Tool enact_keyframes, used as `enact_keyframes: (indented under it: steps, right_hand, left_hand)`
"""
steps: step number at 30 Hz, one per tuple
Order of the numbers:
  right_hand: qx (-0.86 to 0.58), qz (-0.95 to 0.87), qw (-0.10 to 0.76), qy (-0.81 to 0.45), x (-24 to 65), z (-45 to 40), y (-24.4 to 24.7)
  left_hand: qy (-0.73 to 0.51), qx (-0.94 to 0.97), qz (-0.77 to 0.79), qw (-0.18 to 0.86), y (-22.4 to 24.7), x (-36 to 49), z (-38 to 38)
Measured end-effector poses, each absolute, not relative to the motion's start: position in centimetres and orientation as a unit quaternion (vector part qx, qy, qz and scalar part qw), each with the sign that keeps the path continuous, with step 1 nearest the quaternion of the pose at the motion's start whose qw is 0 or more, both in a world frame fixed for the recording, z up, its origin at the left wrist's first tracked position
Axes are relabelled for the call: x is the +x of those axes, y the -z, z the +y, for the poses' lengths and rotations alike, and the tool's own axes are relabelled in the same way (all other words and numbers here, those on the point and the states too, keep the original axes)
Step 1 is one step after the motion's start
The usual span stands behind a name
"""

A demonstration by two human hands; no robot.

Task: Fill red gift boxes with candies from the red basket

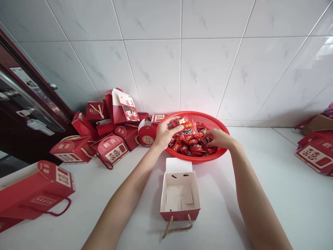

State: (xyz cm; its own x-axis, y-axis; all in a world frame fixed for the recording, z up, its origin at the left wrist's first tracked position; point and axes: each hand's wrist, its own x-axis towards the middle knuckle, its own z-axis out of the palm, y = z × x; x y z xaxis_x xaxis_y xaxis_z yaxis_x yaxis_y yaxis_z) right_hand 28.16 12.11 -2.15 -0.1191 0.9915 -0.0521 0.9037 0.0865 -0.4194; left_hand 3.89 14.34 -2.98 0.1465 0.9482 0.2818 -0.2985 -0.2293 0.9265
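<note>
A red plastic basket [208, 117] full of red-wrapped candies [199, 147] stands against the tiled wall. My left hand [165, 132], over the basket's left side, is closed on red candy packets [187, 130], thumb on top. On the right, my right hand [217, 138] reaches into the candies with its fingers bent down; what the fingertips hold, if anything, is hidden among the wrappers. In front of the basket, between my forearms, sits an open gift box [180, 194], white inside with nothing in it. Its lid flap stands up at the back and a twine handle droops at the front.
Several red gift boxes [114, 147] are piled at the left by the wall. A larger red box [39, 189] lies nearer at far left, beside a dark door [15, 139] with keys in it. More red boxes [316, 152] stand at the right edge.
</note>
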Motion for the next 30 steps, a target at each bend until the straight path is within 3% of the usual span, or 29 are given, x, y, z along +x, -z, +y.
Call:
enact_keyframes:
  steps: [8, 13, 18, 25, 30]
  right_hand:
    - [-0.62, -0.702, 0.257, -0.24, 29.2, 11.3, 1.1]
    - [-0.633, -0.722, 0.114, -0.255, 29.9, 11.0, 1.2]
    - [-0.625, -0.737, 0.112, -0.231, 29.3, 11.5, 1.6]
    - [-0.629, -0.724, 0.225, -0.17, 29.2, 11.4, 0.9]
    - [-0.587, -0.687, 0.361, -0.229, 29.2, 11.0, 0.7]
  left_hand:
    - [-0.58, 0.539, 0.312, 0.526, 3.2, 3.8, 14.6]
    - [-0.583, 0.539, 0.312, 0.521, 3.2, 3.8, 14.6]
    - [-0.578, 0.537, 0.319, 0.524, 3.0, 3.8, 14.3]
    - [-0.577, 0.536, 0.322, 0.525, 2.9, 3.9, 14.2]
    - [-0.581, 0.537, 0.314, 0.524, 3.1, 3.9, 14.5]
